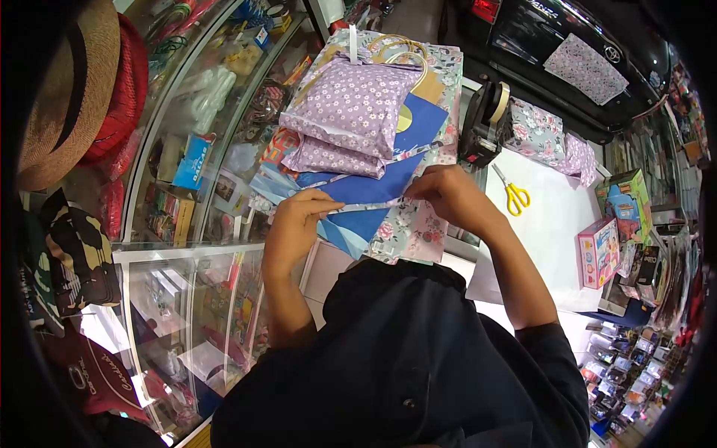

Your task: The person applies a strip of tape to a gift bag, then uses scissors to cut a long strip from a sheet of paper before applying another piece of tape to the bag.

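Observation:
A narrow folded strip of floral paper point(370, 206) stretches between my two hands, above a blue printed sheet or bag point(418, 123). My left hand point(295, 224) pinches its left end, fingers pressed together. At the other end, my right hand point(455, 196) grips the strip with bent fingers. Just beyond the hands, two packages wrapped in lilac paper with white flowers point(355, 97) lie stacked. Underneath is larger grey-and-pink floral paper point(407, 231). A second thin floral strip point(418, 151) shows beside the lower package.
A black tape dispenser point(482, 127) stands right of the papers. Yellow-handled scissors point(515, 198) lie on a white surface point(523, 254), near a floral-wrapped package point(536, 133) and a pink box point(599, 252). Glass display cases point(187, 257) line the left; a black car point(575, 45) is behind.

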`<control>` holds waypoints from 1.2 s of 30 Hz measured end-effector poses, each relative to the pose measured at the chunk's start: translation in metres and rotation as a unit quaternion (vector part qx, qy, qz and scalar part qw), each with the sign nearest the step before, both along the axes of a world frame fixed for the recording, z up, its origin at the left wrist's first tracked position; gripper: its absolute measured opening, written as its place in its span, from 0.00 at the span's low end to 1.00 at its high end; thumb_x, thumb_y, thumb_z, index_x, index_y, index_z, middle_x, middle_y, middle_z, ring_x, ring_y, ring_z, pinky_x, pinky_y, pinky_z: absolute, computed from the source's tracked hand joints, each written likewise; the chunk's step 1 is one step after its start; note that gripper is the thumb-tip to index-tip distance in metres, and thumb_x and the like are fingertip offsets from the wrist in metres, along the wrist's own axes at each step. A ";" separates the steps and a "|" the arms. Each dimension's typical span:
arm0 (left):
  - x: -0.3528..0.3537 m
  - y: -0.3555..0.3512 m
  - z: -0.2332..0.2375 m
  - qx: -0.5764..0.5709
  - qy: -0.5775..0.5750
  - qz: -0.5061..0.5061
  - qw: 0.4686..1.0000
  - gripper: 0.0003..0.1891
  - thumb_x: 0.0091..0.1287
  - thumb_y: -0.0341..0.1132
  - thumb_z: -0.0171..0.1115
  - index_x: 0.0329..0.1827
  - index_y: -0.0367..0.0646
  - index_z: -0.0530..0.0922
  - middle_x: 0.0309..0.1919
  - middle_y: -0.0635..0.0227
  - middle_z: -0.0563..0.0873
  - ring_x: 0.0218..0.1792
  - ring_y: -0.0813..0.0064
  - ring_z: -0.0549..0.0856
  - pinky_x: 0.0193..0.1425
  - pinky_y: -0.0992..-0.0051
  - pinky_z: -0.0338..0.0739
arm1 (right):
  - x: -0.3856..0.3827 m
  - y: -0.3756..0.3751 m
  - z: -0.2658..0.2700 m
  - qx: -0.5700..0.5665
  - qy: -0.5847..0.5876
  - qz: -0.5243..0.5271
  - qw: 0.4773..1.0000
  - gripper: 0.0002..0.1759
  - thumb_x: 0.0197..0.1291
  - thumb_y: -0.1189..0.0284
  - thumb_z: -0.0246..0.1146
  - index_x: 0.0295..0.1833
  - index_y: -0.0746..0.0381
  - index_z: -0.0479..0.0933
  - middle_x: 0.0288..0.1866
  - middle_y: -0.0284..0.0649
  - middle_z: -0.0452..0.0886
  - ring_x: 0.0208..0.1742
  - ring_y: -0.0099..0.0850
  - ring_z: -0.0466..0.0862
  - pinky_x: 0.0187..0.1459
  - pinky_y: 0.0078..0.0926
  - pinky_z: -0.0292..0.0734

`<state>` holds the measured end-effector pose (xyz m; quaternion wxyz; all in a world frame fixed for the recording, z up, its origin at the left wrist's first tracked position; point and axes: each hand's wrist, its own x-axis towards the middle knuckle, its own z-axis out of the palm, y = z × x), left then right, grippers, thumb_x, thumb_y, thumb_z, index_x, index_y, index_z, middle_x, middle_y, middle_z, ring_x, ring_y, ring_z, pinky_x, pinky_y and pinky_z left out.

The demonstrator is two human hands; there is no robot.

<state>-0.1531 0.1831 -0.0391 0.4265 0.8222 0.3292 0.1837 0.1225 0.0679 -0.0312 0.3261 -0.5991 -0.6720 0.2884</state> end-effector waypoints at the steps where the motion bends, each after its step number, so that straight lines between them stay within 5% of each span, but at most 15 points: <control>1: 0.000 0.002 -0.001 -0.002 0.000 -0.002 1.000 0.14 0.63 0.15 0.57 0.45 0.36 0.87 0.37 0.58 0.86 0.34 0.70 0.86 0.42 0.75 0.78 | 0.001 0.003 -0.005 0.005 -0.037 0.011 0.999 0.18 0.45 0.90 0.60 0.41 0.63 0.86 0.36 0.47 0.85 0.40 0.45 0.85 0.44 0.36 0.80; 7: -0.005 0.010 0.000 -0.027 -0.008 -0.008 1.000 0.14 0.62 0.16 0.58 0.44 0.36 0.88 0.36 0.57 0.87 0.35 0.66 0.86 0.41 0.73 0.78 | -0.005 0.011 -0.001 -0.019 -0.125 0.013 0.992 0.10 0.49 0.77 0.68 0.38 0.57 0.88 0.36 0.42 0.84 0.41 0.44 0.85 0.43 0.38 0.80; 13: -0.012 0.016 -0.007 0.009 0.012 -0.009 1.000 0.10 0.59 0.21 0.67 0.43 0.36 0.88 0.34 0.57 0.88 0.34 0.65 0.86 0.40 0.73 0.77 | -0.006 0.017 0.002 -0.003 -0.192 0.031 0.981 0.11 0.49 0.65 0.73 0.40 0.51 0.88 0.34 0.37 0.83 0.39 0.41 0.85 0.41 0.37 0.80; 19: -0.013 0.018 -0.001 -0.070 0.019 0.023 0.997 0.09 0.60 0.22 0.68 0.43 0.37 0.88 0.34 0.58 0.88 0.33 0.68 0.85 0.39 0.72 0.77 | -0.003 0.023 -0.002 0.069 -0.232 0.088 0.966 0.12 0.53 0.70 0.71 0.44 0.47 0.89 0.31 0.34 0.82 0.30 0.35 0.84 0.31 0.34 0.77; 25: -0.015 0.027 0.002 -0.035 0.056 -0.033 0.997 0.08 0.61 0.24 0.67 0.42 0.38 0.89 0.32 0.58 0.88 0.31 0.67 0.85 0.38 0.72 0.77 | -0.003 0.021 0.007 0.017 -0.256 0.089 0.962 0.10 0.56 0.65 0.68 0.44 0.46 0.89 0.30 0.34 0.79 0.33 0.36 0.84 0.33 0.36 0.78; 28: -0.013 0.024 0.008 -0.033 0.067 -0.035 0.997 0.08 0.60 0.28 0.69 0.41 0.40 0.89 0.38 0.58 0.88 0.39 0.64 0.85 0.42 0.71 0.77 | -0.003 0.024 -0.004 0.068 -0.260 0.072 0.960 0.09 0.56 0.64 0.68 0.43 0.47 0.89 0.31 0.35 0.80 0.33 0.37 0.85 0.33 0.36 0.78; 30: -0.011 0.010 0.020 0.191 0.132 -0.007 0.973 0.10 0.61 0.31 0.69 0.44 0.40 0.89 0.49 0.59 0.85 0.52 0.61 0.82 0.51 0.66 0.74 | -0.005 0.024 -0.008 0.072 -0.259 0.064 0.961 0.09 0.56 0.64 0.68 0.43 0.48 0.89 0.31 0.35 0.80 0.33 0.38 0.85 0.33 0.37 0.79; 36: 0.016 -0.029 0.018 0.230 0.121 -0.141 0.955 0.20 0.65 0.34 0.64 0.60 0.38 0.80 0.64 0.62 0.75 0.67 0.59 0.67 0.66 0.52 0.59 | -0.008 0.030 -0.015 0.095 -0.282 0.049 0.953 0.08 0.55 0.67 0.68 0.41 0.51 0.88 0.32 0.36 0.80 0.34 0.38 0.85 0.33 0.37 0.79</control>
